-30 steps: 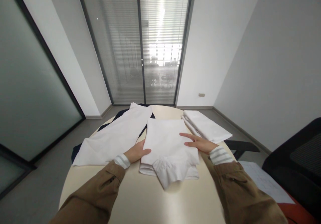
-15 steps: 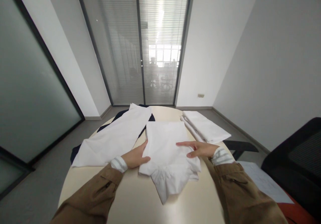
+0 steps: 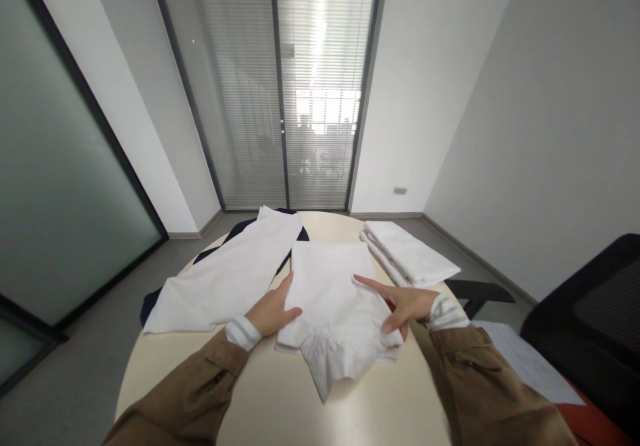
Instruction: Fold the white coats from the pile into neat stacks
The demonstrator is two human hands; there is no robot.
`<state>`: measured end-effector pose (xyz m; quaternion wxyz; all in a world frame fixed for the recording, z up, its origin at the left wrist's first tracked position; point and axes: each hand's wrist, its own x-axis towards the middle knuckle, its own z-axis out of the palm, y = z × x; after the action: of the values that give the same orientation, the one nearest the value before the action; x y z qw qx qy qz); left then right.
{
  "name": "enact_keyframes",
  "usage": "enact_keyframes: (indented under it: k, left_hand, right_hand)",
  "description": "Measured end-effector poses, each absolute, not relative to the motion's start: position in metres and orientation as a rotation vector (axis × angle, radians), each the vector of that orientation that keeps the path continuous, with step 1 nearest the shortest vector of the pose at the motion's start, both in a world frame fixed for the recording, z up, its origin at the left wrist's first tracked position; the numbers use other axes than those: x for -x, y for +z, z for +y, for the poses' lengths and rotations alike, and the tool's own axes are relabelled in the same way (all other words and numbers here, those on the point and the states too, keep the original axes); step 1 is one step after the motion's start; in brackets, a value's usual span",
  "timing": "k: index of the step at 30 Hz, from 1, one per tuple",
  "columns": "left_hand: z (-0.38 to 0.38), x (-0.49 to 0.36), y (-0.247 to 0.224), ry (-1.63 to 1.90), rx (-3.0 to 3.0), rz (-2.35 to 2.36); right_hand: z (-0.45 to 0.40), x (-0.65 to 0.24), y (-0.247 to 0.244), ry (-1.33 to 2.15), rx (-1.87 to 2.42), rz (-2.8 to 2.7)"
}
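Note:
A folded white garment (image 3: 330, 286) lies in front of me, its near end gathered into creases and a point that droops toward me. Along its left edge rests my left hand (image 3: 275, 307), thumb spread onto the cloth and fingers stretched forward. My right hand (image 3: 400, 303) is at the opposite edge. Its index finger reaches out flat over the cloth, while the thumb and the curled fingers pinch the right border. Those curled fingers are partly hidden.
Left on the round table (image 3: 270, 399), a white garment (image 3: 225, 279) overlies dark blue cloth (image 3: 150, 303). A folded white stack (image 3: 405, 253) sits at the far right. Beyond the right edge stand a black chair (image 3: 595, 319) and a paper sheet (image 3: 525, 359).
My right thumb has shifted right and nearer me to the garment's border, and the index finger has moved slightly forward. My left hand has barely moved. The cloth's right corner has shifted slightly.

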<state>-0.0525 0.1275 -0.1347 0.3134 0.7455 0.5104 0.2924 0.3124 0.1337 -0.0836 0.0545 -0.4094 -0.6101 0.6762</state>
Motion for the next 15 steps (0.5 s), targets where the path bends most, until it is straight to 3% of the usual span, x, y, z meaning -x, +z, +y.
enact_keyframes:
  k: [10, 15]
  left_hand:
    - [0.128, 0.060, -0.129, 0.578, -1.969, 1.419]
    - [0.132, 0.061, -0.131, 0.631, -1.963, 1.349]
  right_hand:
    - [0.137, -0.316, -0.081, 2.146, 1.247, -1.848]
    - [0.148, -0.321, -0.099, 1.801, 1.313, -1.943]
